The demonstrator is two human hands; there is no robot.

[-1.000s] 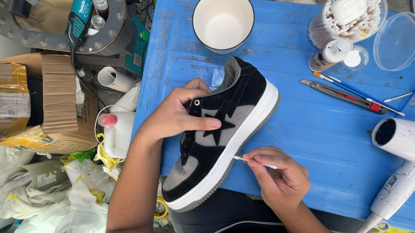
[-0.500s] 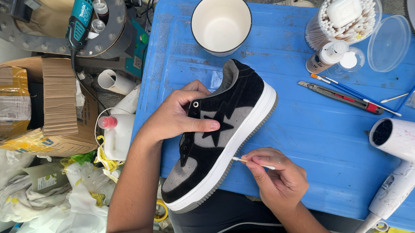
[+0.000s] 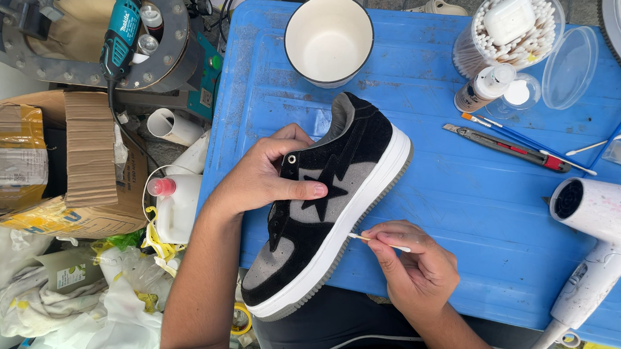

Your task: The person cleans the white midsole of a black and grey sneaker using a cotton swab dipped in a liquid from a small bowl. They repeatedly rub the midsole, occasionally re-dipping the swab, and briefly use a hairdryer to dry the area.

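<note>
A black and grey sneaker point(image 3: 326, 204) with a white sole lay tilted on its side at the centre of the frame, on the near edge of the blue table point(image 3: 466, 205). The left hand point(image 3: 267, 175) was clamped over the shoe's upper, thumb laid flat along the grey side panel and fingers wrapped around the lace side. At lower centre, the right hand point(image 3: 416, 267) pinched a cotton swab point(image 3: 378, 242) between thumb and forefinger, its tip touching the white sole edge.

Toward the top centre stood a white cup point(image 3: 329, 39). In the upper right sat a clear tub of cotton swabs point(image 3: 477, 41), a small bottle point(image 3: 482, 88) and, just below them, a utility knife point(image 3: 506, 145) beside thin brushes point(image 3: 521, 141). A white hair dryer point(image 3: 601, 235) lay at the right edge. Off the table, at the left of the frame, were a cardboard box point(image 3: 60, 159) and a teal rotary tool point(image 3: 121, 37).
</note>
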